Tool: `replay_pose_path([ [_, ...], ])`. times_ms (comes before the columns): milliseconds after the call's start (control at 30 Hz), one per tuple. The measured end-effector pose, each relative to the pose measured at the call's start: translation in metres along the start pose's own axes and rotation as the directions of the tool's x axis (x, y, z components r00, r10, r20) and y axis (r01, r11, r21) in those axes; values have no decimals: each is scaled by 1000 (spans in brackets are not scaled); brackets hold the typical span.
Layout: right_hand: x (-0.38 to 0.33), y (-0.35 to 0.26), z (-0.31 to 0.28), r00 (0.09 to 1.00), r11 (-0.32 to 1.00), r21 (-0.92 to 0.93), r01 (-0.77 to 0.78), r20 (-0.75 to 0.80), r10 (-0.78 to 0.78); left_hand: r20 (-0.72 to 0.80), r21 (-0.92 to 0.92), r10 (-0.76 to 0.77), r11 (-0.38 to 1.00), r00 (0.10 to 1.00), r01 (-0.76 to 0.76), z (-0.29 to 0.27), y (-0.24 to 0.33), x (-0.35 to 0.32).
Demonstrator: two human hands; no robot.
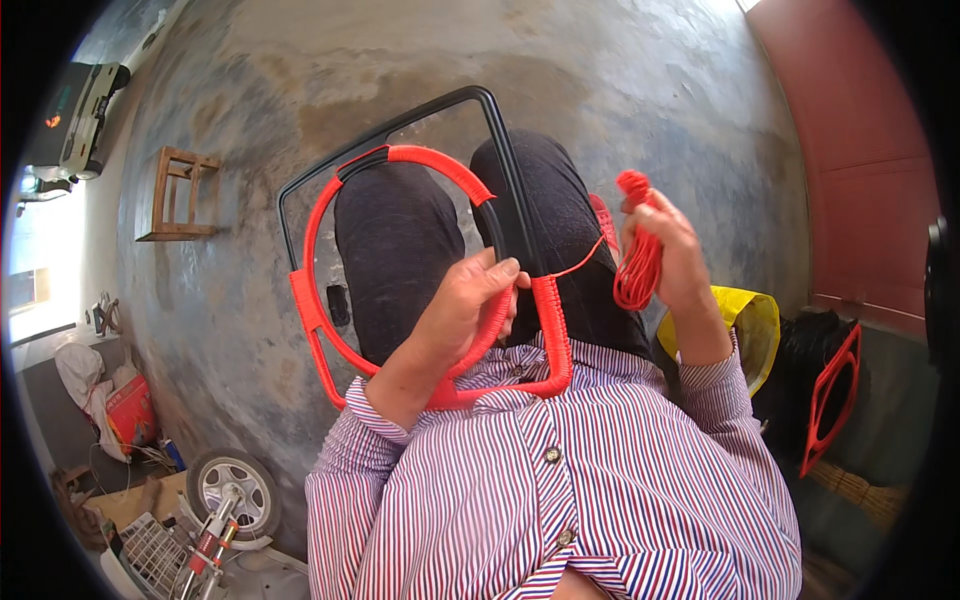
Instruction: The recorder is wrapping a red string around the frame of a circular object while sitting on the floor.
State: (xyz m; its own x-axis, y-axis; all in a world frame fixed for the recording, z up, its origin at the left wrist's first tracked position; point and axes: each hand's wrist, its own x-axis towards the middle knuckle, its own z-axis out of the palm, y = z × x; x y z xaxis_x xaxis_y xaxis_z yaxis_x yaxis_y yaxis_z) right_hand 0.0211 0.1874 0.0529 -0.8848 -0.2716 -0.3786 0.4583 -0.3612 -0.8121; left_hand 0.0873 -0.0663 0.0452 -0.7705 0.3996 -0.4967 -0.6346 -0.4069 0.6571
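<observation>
On my lap rests a black frame (513, 215), a rounded square with a ring inside it. Red cord is wound tightly round much of the ring and round the near and side bars, while the far bar is bare black. My left hand (465, 305) is closed on the right part of the ring, its thumb near the side bar where the winding ends. From there a strand of red cord runs across to a looped bundle of red cord (640, 270). My right hand (668, 240) grips this bundle, held up to the right of the frame.
At the far left a small wooden stool (180, 195) stands on the concrete floor. A wheel (235, 490) and vehicle parts are at the lower left. To my right are a yellow bag (750, 320), black plastic and another red-edged frame (828, 400). A vehicle (80, 120) is at the upper left.
</observation>
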Motion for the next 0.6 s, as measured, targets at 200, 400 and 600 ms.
replay_pose_path([
  [200, 3, -30, 20, 748, 240, -857, 457, 224, -625, -295, -155, 247, 941, 923, -302, 4, -2, 0],
  [400, -12, -25, 79, 507, -29, -682, 731, 572, -645, -84, -180, 350, 915, 933, -360, -6, -3, -4],
  [600, -3, 6, 73, 783, 546, -563, 621, 467, -410, -194, -120, 335, 925, 922, -361, 7, -4, -10],
])
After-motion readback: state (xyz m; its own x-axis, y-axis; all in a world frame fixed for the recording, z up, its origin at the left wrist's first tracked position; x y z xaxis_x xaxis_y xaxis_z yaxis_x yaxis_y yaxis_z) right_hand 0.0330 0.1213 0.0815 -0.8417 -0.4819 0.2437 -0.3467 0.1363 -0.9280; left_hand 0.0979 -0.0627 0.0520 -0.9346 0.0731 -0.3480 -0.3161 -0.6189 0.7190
